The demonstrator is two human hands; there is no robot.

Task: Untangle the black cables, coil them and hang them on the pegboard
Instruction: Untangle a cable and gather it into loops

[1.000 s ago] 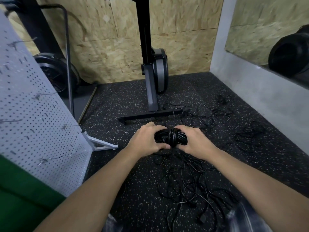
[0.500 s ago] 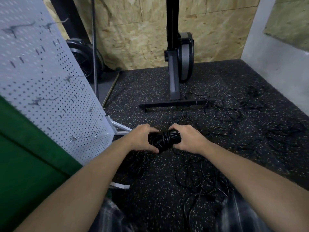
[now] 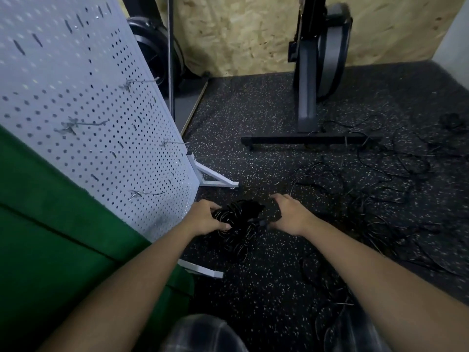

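Observation:
A coiled bundle of black cable [image 3: 237,219] hangs between my hands just above the speckled floor. My left hand [image 3: 205,218] grips its left side, thumb curled under the coil. My right hand [image 3: 288,215] has its fingers curled at the coil's right end, pinching a cable end near the plug. Part of the coil droops below my left hand. The white pegboard [image 3: 83,105] stands tilted at the left, with several bare metal hooks [image 3: 143,194]; its lowest hook is just left of my left hand. Loose tangled black cables [image 3: 375,189] lie spread on the floor to the right.
An exercise machine's black stand and base bar [image 3: 312,139] sits behind the cables. The pegboard's white feet [image 3: 215,177] jut onto the floor near my hands. A green surface [image 3: 63,250] fills the lower left. Chipboard walls close the back.
The view has swung left and closer to the pegboard. My hands have carried the coil left toward the pegboard's lower edge, and the coil now sags looser, with my right hand drawn slightly away from it.

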